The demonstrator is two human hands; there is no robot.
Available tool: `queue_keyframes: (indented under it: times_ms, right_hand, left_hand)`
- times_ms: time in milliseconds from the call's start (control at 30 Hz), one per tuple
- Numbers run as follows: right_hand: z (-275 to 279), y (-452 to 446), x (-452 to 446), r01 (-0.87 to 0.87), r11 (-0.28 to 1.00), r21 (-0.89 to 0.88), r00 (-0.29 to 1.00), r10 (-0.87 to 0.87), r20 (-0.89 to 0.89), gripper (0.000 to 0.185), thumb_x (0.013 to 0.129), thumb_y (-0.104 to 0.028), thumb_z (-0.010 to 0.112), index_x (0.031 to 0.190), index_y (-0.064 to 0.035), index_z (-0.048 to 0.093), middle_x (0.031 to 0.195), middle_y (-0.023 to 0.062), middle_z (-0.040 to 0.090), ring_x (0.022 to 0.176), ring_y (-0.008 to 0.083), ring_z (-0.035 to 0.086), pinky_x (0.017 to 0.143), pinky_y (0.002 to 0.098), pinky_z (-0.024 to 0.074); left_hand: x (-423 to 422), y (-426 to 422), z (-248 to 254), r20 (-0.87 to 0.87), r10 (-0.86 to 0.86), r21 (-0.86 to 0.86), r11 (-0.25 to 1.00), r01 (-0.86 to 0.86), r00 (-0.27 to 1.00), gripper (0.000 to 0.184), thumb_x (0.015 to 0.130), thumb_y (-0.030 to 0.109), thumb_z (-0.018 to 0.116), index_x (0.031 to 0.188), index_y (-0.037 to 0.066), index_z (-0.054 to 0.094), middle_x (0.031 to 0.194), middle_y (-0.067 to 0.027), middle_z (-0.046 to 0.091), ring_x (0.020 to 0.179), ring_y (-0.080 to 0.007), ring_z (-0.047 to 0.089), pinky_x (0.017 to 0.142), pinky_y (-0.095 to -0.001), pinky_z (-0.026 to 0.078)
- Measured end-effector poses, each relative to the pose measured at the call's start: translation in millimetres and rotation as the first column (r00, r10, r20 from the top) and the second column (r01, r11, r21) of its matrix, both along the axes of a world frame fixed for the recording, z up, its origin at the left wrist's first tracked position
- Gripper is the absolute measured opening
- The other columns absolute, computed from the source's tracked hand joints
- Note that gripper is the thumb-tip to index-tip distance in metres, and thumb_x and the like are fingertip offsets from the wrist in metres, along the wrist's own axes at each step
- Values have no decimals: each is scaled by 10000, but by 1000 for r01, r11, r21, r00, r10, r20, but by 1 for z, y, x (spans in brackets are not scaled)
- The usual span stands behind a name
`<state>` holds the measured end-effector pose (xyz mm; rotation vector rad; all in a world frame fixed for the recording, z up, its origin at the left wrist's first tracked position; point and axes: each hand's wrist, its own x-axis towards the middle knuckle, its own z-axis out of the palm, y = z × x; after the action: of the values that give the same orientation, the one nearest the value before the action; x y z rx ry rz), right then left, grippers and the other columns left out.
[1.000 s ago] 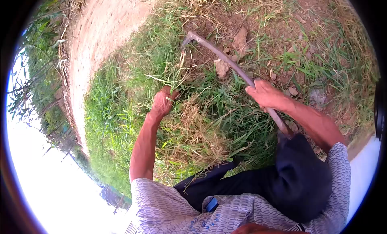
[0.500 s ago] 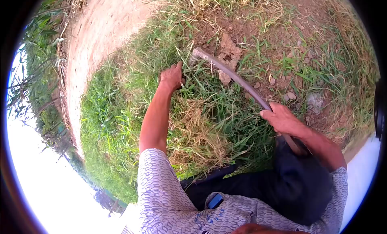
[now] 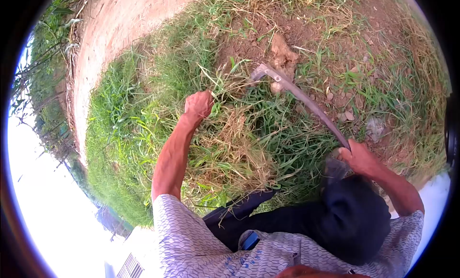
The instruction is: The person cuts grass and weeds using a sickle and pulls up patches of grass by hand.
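Note:
My left hand (image 3: pixel 198 104) is closed round a tuft of grass (image 3: pixel 221 86), whose blades stick out to the right of the fist. My right hand (image 3: pixel 357 156) grips the lower part of a long curved wooden handle (image 3: pixel 311 103). At the handle's upper end a short metal blade (image 3: pixel 259 73) points left, a little apart from my left hand and just above the green grass. Between my hands lies a heap of green and dry, straw-coloured grass (image 3: pixel 239 148).
Brown clods (image 3: pixel 283 52) lie on bare reddish soil beyond the tool. A clear plastic scrap (image 3: pixel 375 128) is at the right. A dirt path (image 3: pixel 127 24) runs at the upper left, with bushes beside it. My dark-trousered knee (image 3: pixel 357 215) is bent below my right hand.
My left hand has moved down and is now closed on grass. The right hand has drawn the tool back to the lower right, and its blade has shifted right, away from my left hand.

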<state>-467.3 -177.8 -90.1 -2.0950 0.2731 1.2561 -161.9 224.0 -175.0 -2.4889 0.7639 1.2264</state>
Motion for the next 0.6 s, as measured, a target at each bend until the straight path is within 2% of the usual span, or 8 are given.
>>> queue_keyframes:
  times_ms: [67,200,233,267,333,367,467,600]
  right_hand:
    - [7,-7,-11,298,950,89,952,-303,44,295,924,-269,535,926,24,498,587,134,519,512,269,566,454,402,449]
    - [6,14,64,483,873,70,875,-478,-79,318,922,-319,512,887,-5,468,551,72,468,418,206,505,409,370,414]
    - [-11,22,79,527,843,108,850,-520,-83,319,925,-323,495,877,-11,459,550,64,455,418,195,503,406,363,412]
    - [-20,34,101,532,832,157,846,-528,-70,317,931,-315,479,880,-3,459,551,64,456,415,199,501,402,362,412]
    - [-45,56,127,463,849,255,881,-473,-24,342,939,-308,464,893,31,466,571,83,489,442,222,531,405,389,436]
    - [-43,58,122,402,880,251,915,-394,-86,360,939,-314,467,899,43,470,588,105,507,464,242,550,429,407,453]
    - [-30,51,60,193,967,168,979,-180,-90,395,940,-328,476,909,66,476,630,171,540,531,306,595,514,460,488]
    - [-30,43,56,213,956,203,977,-204,-63,390,929,-336,502,924,54,479,639,158,530,528,302,564,515,471,469]
  left_hand:
    - [-7,30,-4,86,-98,-75,992,105,991,257,972,207,417,1116,43,554,857,-199,657,779,-308,661,632,-435,544]
    - [-15,18,2,-11,95,121,988,-93,995,253,993,176,374,1142,61,543,840,-176,632,722,-306,631,631,-434,529]
    - [-19,29,-2,39,53,3,999,-53,998,229,989,149,374,1098,61,555,806,-168,605,667,-312,594,610,-435,515]
    - [-25,39,-5,39,55,7,998,-55,998,229,989,149,374,1098,61,555,806,-168,605,667,-312,594,610,-435,515]
    - [-33,47,-7,313,-42,-329,932,150,949,198,938,106,460,1088,66,582,760,-159,628,695,-286,630,638,-434,528]
    - [-24,23,9,83,111,-34,994,-108,990,171,910,110,517,1065,56,567,765,-155,625,691,-309,616,662,-433,531]
    - [-38,23,25,75,167,-93,983,-160,983,136,917,174,512,936,42,539,714,-168,625,667,-304,646,622,-445,516]
    - [-52,24,40,115,209,-34,978,-207,971,139,859,165,574,883,33,539,706,-186,620,650,-312,644,612,-435,523]
